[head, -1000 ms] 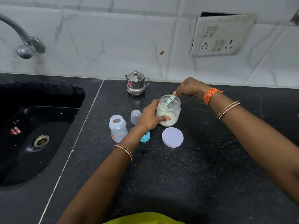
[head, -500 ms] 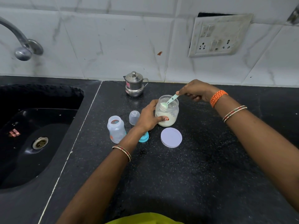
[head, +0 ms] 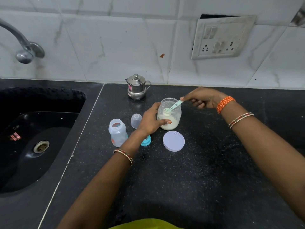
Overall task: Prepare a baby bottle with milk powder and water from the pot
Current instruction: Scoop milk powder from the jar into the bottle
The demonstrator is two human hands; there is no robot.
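Now | right hand [head: 203, 99] pinches scoop [head: 173, 106] in jar [head: 169, 114] | left hand [head: 151, 120] grips jar | open bottle [head: 117, 132] lies left, beyond left hand

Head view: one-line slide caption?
Left hand steadies powder jar; right hand dips scoop; open baby bottle waits alongside.
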